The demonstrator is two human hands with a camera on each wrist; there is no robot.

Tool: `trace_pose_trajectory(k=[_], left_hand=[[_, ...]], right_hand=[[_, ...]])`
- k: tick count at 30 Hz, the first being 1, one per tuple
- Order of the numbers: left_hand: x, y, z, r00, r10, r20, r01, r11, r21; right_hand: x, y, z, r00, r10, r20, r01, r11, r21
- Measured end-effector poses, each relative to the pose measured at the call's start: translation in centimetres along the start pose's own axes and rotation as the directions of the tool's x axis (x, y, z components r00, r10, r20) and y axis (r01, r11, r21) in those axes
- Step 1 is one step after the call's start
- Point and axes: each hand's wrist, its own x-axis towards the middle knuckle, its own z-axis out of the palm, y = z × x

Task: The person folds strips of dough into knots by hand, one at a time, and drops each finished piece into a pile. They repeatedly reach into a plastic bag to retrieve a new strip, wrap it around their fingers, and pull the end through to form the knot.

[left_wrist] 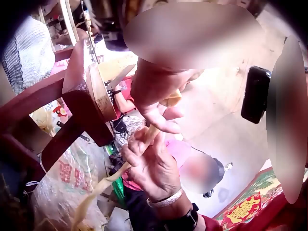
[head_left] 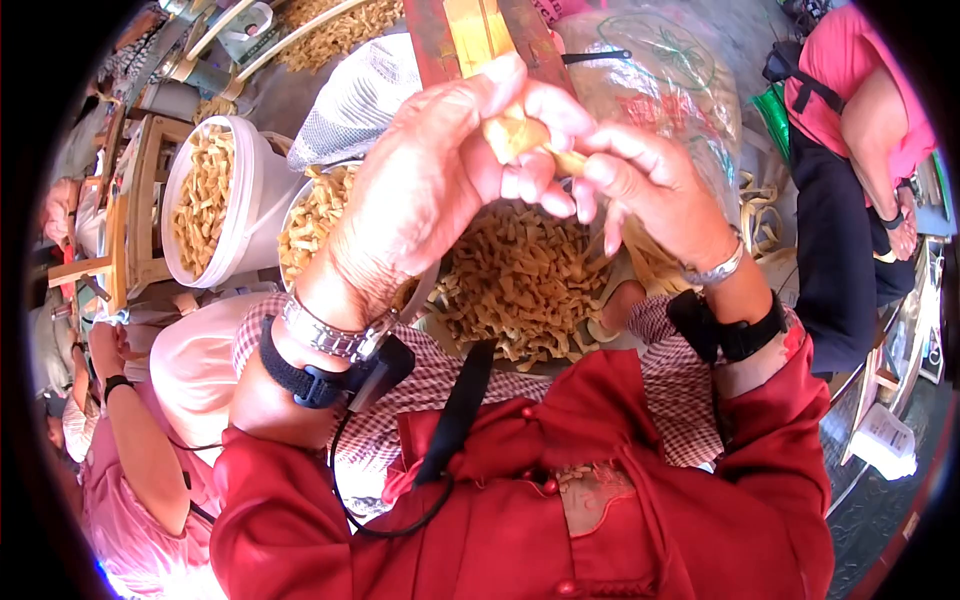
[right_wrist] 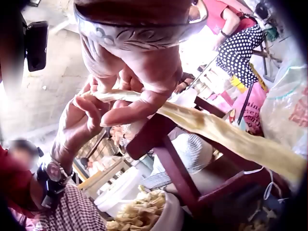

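In the head view my left hand [head_left: 420, 150] grips a small folded yellow piece [head_left: 515, 137] between thumb and fingers. Close beside it, my right hand [head_left: 670, 195] pinches a narrow part of the same pale material. The right wrist view shows a long, flat, pale yellow strip [right_wrist: 226, 134] running through the right hand's fingers toward the left hand. Its loose end [left_wrist: 91, 192] hangs down in the left wrist view. Below both hands lies a large heap of short, knotted-looking tan pieces [head_left: 520, 270].
A white bucket [head_left: 268, 190] of similar pieces stands at left. Ahead is a dark red wooden stand [left_wrist: 77, 96] with a yellow slab [head_left: 478, 35] on top. A clear plastic bag [head_left: 650, 100] sits to its right. People sit at both sides, one in pink [head_left: 870, 90] at right.
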Motion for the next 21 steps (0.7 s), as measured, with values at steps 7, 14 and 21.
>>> trace_pose_trajectory(k=[7,14,21], left_hand=[[0.0,-0.1,0.6,0.972,0.02,-0.234,0.082,0.905,0.417],[-0.2,0.5,1.0,0.931,-0.057,-0.36,0.19,0.919,0.346],[-0.6,1.3,-0.5,0.937,-0.014,-0.349,0.062,0.99,0.127]], right_hand=[[0.6,-0.3,0.9,0.996,-0.019,-0.087,0.011,0.996,-0.09],[1.0,-0.9,1.4,0.999,0.023,-0.049,-0.028,0.994,-0.106],[1.2,-2.4,0.7,0.987,-0.163,-0.001,0.15,0.908,-0.392]])
